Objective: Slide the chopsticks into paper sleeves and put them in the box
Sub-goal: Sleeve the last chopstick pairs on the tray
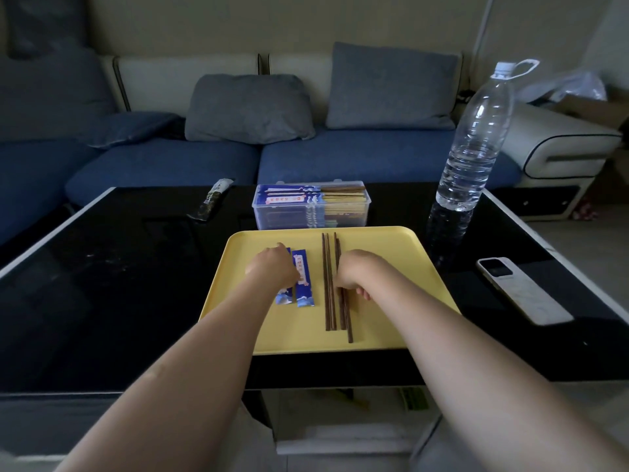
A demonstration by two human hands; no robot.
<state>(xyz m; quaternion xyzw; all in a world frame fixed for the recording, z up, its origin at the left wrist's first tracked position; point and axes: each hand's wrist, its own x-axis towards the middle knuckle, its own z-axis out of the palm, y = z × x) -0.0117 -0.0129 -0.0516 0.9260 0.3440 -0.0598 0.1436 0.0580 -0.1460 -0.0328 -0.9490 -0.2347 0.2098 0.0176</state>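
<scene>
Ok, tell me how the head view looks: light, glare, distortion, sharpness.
Head view: dim room light, sofa murky; the black glossy table mirrors the water bottle and shows pale smudges; wide-angle lens bows the table's edges and stretches the forearms; the yellow tray, chopsticks and blue sleeves are fairly sharp, though sleeve print is unreadable; both hands, left hand and right hand, look soft.

A glossy black coffee table [102, 267] with a pale edge is set before a blue sofa [340, 158] with cream backrests, on which grey cushions [248, 109] are propped. A plain beige wall [272, 22] is seen behind. The room is dimly lit.
</scene>
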